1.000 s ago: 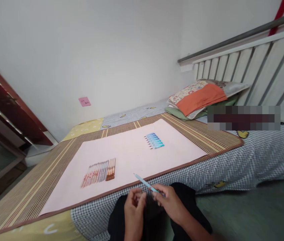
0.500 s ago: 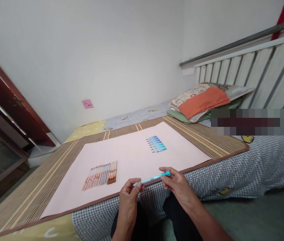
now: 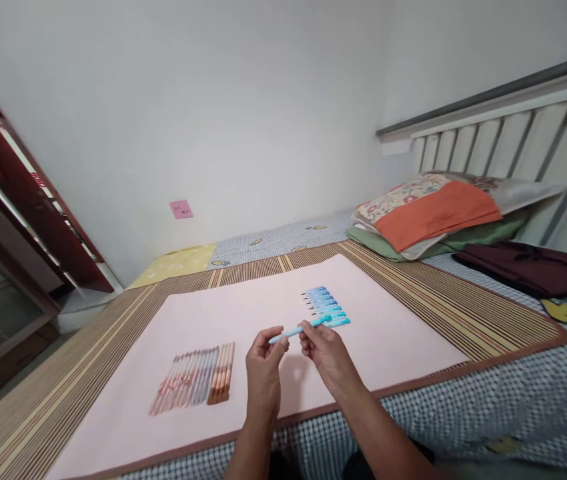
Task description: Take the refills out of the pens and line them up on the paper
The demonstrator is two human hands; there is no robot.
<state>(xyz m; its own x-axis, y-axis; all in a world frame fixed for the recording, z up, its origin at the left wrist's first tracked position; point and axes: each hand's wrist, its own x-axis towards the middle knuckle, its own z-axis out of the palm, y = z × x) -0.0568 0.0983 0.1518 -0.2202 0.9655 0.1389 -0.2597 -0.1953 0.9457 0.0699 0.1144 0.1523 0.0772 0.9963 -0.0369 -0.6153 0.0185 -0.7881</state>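
Both hands hold one light blue pen (image 3: 301,329) level above the pink sheet (image 3: 243,333). My left hand (image 3: 262,363) pinches the pen's left end with thumb and fingers. My right hand (image 3: 327,352) grips the pen near its middle, fingers closed round it. The pen's right end reaches close to a row of several blue pens (image 3: 326,307) lying side by side on the sheet. A second row of several pink and orange pens (image 3: 196,378) lies to the left of my left hand.
The pink sheet lies on a striped bamboo mat (image 3: 88,373) on a bed with a checked cover (image 3: 488,413). Pillows (image 3: 433,213) and a dark red cloth (image 3: 528,267) lie at the right by a slatted headboard (image 3: 503,140). A dark cabinet (image 3: 8,220) stands left.
Both hands moved forward and up from my lap to above the pink sheet, carrying the blue pen, which turned level. The view shifted left and closer to the bed.
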